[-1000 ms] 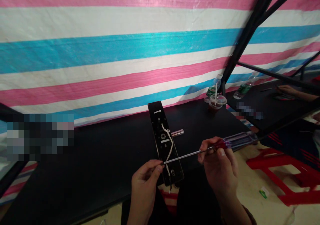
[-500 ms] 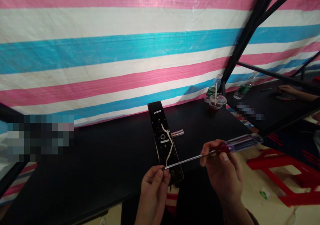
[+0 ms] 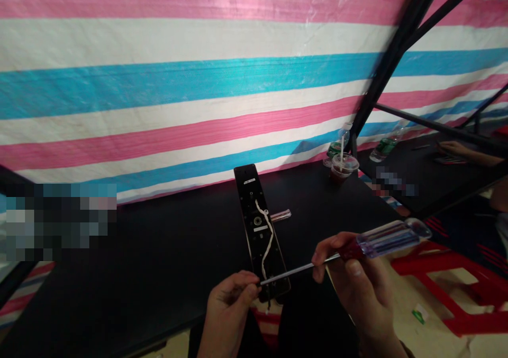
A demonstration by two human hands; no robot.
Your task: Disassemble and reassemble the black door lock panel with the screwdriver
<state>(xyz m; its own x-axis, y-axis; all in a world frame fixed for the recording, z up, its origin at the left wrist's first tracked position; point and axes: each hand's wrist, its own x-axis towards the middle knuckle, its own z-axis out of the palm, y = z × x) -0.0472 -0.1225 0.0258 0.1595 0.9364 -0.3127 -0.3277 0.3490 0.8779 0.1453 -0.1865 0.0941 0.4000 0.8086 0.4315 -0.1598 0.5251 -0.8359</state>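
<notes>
A screwdriver [image 3: 291, 271] with a clear and red handle and a long metal shaft lies in my right hand [image 3: 359, 278], its fingers closed around the handle's front end and the shaft. My left hand [image 3: 234, 305] pinches the dark tip at the shaft's other end; whether a small screw is there too, I cannot make out. Beyond the shaft, a long black panel [image 3: 248, 194], perhaps a door lock's back plate, lies on the black table [image 3: 159, 257], its near end at the table's edge. A white cable [image 3: 271, 240] runs along it, and a dark wire hangs at its near end.
A clear handle-like piece [image 3: 281, 215] lies beside the panel. To the right stand a lidded cup with a straw [image 3: 343, 166] and a plastic bottle [image 3: 335, 149]. Another person's hand [image 3: 452, 148] rests at the neighbouring table. A red stool [image 3: 472, 321] is on the floor.
Both hands and the screwdriver have moved slightly lower and farther apart. The tip has shifted down towards the panel's near end, while the left fingers stay pinched there.
</notes>
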